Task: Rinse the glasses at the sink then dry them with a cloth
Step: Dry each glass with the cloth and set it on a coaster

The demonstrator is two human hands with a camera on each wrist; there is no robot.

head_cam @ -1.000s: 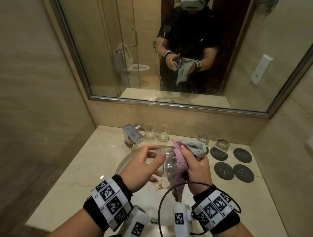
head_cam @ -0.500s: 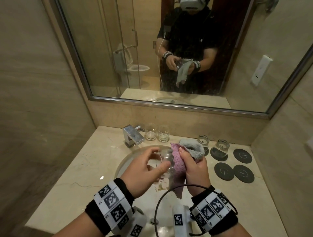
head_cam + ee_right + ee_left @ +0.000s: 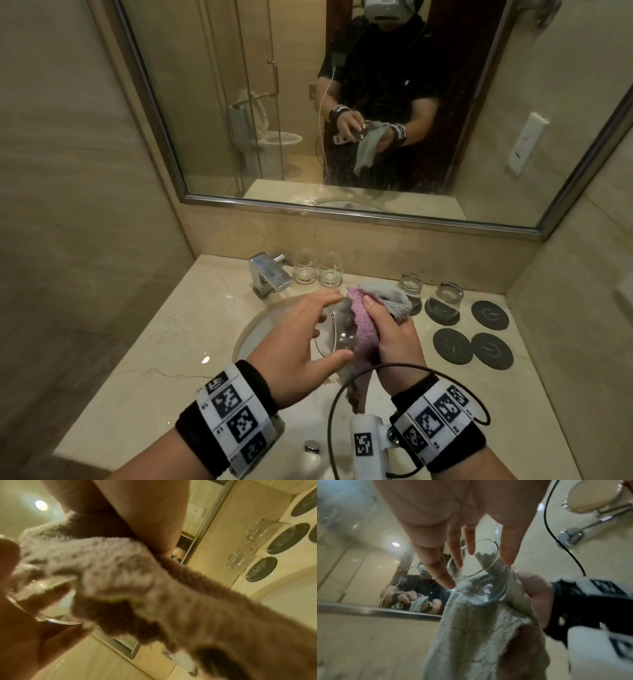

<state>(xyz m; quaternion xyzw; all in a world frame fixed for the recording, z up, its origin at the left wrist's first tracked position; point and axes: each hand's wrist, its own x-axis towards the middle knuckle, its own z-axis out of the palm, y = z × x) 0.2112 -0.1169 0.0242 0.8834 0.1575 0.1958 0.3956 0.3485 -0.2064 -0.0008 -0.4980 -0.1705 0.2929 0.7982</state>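
Over the sink basin [image 3: 253,337] I hold a clear glass [image 3: 342,329] on its side, mouth toward my left hand [image 3: 301,342]. That hand pinches the rim between thumb below and fingertips [image 3: 436,568] above. My right hand [image 3: 394,339] grips a pink and grey cloth [image 3: 364,329] wrapped round the glass's base. In the left wrist view the glass [image 3: 481,582] sits in the cloth [image 3: 479,628] against the right palm [image 3: 532,588]. The right wrist view is blurred, with the cloth [image 3: 120,574] covering most of the glass [image 3: 48,601].
A chrome tap [image 3: 269,274] stands behind the basin, two upright glasses [image 3: 318,272] beside it. Two glasses [image 3: 411,287] [image 3: 450,298] stand upside down on dark coasters at the back right. Three bare coasters [image 3: 489,315] lie near them. A mirror hangs above.
My left fingers have shifted round the rim and the glass has turned inside the cloth. Both hands stay over the basin, with the right hand still wrapped in the cloth.
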